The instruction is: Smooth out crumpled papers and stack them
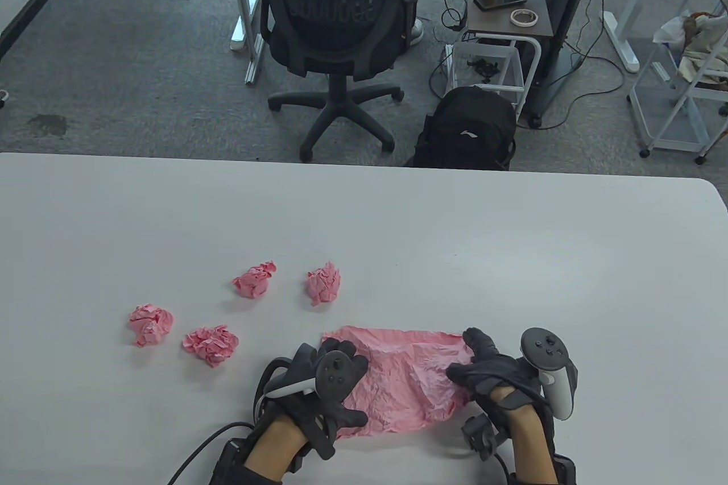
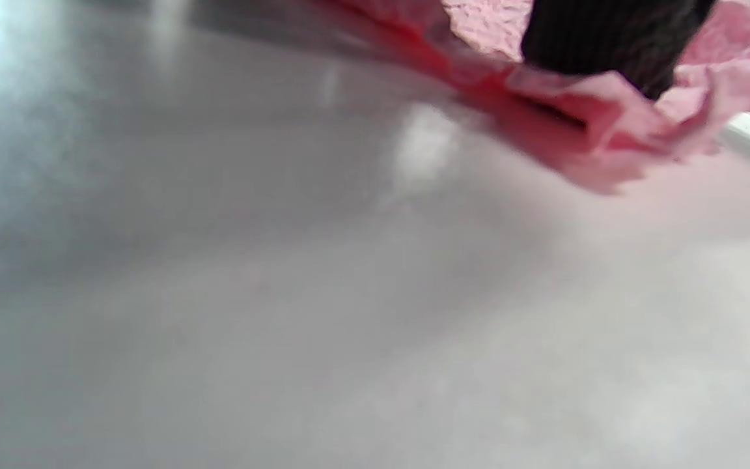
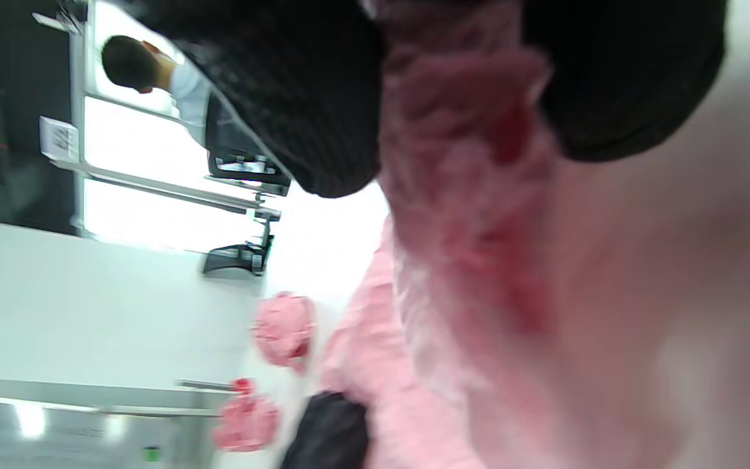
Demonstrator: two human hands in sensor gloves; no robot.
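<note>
left hand (image 1: 330,388) flat on pink sheet (image 1: 406,380), right hand (image 1: 492,371) pinching its edge

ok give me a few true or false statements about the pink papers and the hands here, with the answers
1. Four crumpled balls lie on the table. True.
2. Both hands touch the opened pink sheet. True: the left hand is on its left side, the right hand on its right edge.
3. The opened sheet lies on a stack of flattened sheets. False: no stack shows; it lies straight on the table.
4. The balls lie to the right of the opened sheet. False: they lie to its left and farther from the person.
5. The opened sheet is smooth. False: it is visibly wrinkled, with a raised fold along its edge.
</note>
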